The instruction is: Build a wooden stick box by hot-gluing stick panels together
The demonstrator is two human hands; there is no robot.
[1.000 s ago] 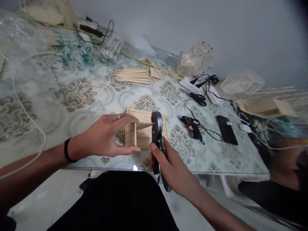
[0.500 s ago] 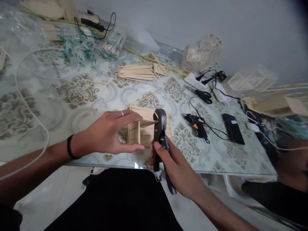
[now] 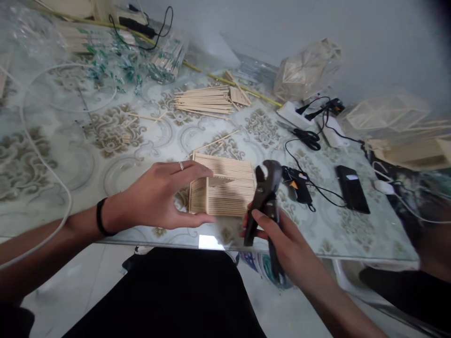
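Note:
On the table near its front edge lies a small structure of wooden sticks (image 3: 230, 199), with a slatted base, an upright left end and a jagged-edged piece (image 3: 220, 180) standing along its middle. My left hand (image 3: 165, 195) grips the left end, fingers over the top and thumb at the near side. In my right hand (image 3: 282, 234) is a black hand cutter (image 3: 266, 197) with its hooked jaws apart, held just right of the structure and not touching it. Part of the structure's left end is hidden behind my left hand.
A bundle of wooden sticks (image 3: 204, 99) lies behind the structure. To the right are a glue gun (image 3: 296, 180), scissors (image 3: 306, 138), a black box-shaped object (image 3: 352, 188) and a power strip (image 3: 295, 116). A white cable (image 3: 28, 126) loops over the left. Another person sits at far right.
My right hand has drawn the cutter rightward, away from the standing middle piece, and its jaws now show apart. My left hand stays on the structure. The view has shifted slightly.

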